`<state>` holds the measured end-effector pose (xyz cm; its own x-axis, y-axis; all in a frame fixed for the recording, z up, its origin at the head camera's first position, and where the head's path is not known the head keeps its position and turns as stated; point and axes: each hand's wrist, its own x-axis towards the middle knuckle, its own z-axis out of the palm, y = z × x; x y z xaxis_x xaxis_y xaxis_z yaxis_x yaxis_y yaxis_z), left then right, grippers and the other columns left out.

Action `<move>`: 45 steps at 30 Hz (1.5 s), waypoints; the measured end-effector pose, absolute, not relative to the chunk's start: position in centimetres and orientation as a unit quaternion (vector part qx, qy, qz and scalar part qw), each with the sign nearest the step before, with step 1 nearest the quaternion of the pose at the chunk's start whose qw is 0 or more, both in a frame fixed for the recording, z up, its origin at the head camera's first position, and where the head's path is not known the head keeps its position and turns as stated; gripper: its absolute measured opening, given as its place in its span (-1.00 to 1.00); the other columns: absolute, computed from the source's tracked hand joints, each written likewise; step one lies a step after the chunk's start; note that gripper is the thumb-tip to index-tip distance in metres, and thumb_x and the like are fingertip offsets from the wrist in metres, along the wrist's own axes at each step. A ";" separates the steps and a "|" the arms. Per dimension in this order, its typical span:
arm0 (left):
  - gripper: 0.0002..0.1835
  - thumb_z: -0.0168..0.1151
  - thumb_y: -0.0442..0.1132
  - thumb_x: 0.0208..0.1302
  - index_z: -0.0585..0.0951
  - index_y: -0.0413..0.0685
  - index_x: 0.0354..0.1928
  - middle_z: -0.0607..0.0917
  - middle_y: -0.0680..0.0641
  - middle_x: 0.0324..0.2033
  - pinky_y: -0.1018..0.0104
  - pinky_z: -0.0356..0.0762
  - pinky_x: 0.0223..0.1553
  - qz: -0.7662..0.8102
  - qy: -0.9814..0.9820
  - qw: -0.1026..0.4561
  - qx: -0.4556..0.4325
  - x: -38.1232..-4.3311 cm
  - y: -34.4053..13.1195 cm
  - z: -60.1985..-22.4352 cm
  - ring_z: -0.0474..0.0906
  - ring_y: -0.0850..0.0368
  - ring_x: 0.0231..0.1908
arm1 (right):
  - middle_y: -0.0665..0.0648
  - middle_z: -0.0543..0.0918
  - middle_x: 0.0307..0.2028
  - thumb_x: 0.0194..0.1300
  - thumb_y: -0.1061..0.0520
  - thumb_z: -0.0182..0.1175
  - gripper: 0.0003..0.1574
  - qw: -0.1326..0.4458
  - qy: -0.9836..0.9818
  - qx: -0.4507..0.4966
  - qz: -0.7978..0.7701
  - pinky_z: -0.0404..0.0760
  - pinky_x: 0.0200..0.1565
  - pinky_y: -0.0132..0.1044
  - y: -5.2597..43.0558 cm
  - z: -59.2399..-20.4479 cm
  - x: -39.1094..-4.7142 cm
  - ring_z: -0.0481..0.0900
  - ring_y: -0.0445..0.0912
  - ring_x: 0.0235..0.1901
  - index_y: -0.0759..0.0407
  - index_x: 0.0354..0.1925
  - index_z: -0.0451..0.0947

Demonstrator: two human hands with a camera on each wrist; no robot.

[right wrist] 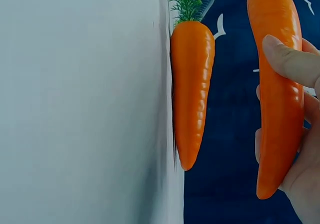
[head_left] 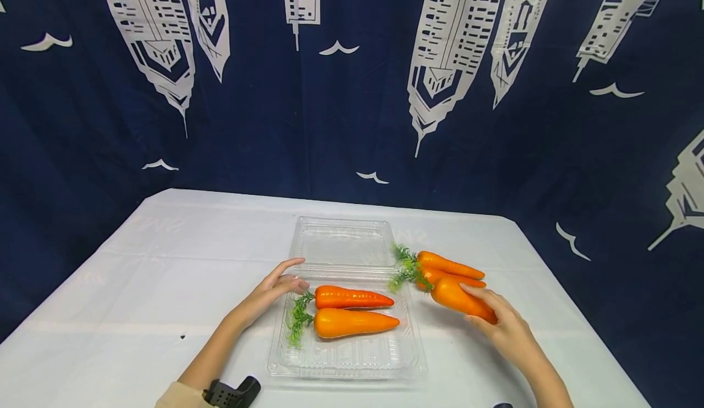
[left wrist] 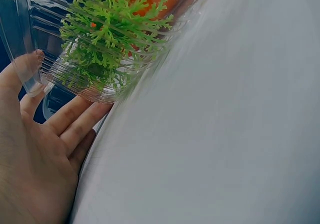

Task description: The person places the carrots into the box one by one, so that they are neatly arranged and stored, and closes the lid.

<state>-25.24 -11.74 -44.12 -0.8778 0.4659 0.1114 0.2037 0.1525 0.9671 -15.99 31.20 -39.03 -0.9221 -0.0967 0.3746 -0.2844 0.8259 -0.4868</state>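
- So there's a clear plastic container (head_left: 346, 371) on the white worktop (head_left: 137, 286), with its lid (head_left: 342, 246) flopped open on the far side.
- A redder carrot (head_left: 352, 297) and a lighter orange carrot (head_left: 354, 324) lie inside the container, side by side, leafy tops toward its left wall.
- Right hand (head_left: 508, 328) is off to the container's right, grip closed around a held carrot (right wrist: 281, 98), thumb one side, fingers the other.
- A far carrot (head_left: 451, 265) and a middle carrot (head_left: 440, 275) also lie right of the container, greens near its edge.
- Left hand (head_left: 269, 293) is at the container's left wall, grip loosely spread, fingers against the plastic, not clutching anything.
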 end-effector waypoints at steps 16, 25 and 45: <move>-0.46 -0.09 -0.08 0.36 0.11 0.14 0.34 0.62 -0.15 -0.05 -0.28 0.01 0.22 0.611 0.750 0.110 0.229 -25.2 -11.7 -44.3 0.56 0.05 -0.10 | 0.11 0.54 0.06 -0.01 0.11 0.34 -0.37 0.194 -0.937 0.131 0.258 0.36 0.09 -0.17 29.7 -39.4 -15.4 0.33 -0.33 0.04 -0.15 0.08 0.46; -0.46 -0.08 -0.09 0.36 0.11 0.12 0.34 0.62 -0.17 -0.06 -0.26 0.04 0.22 0.612 0.749 0.107 0.233 -25.4 -11.7 -44.2 0.57 0.05 -0.11 | 0.00 0.58 -0.02 -0.06 0.18 0.36 -0.32 0.226 -0.924 0.175 0.255 0.02 0.04 -0.84 29.0 -39.6 -15.7 0.26 -0.56 0.01 -0.18 0.08 0.47; -0.50 -0.09 -0.08 0.36 0.13 0.22 0.32 0.61 -0.16 -0.05 -0.26 0.05 0.20 0.615 0.745 0.108 0.232 -25.3 -11.8 -44.3 0.55 0.01 -0.10 | -0.07 0.60 -0.05 -0.21 0.23 0.43 -0.23 0.255 -0.908 0.241 0.229 0.12 0.06 -0.77 27.3 -39.8 -15.5 0.43 -0.35 -0.02 -0.16 0.04 0.50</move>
<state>-25.31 -11.78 -44.34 -0.8686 0.4797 0.1247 0.2131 0.1344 0.9677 -15.49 27.26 -39.83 -0.7543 -0.3199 0.5734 -0.5538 0.7791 -0.2938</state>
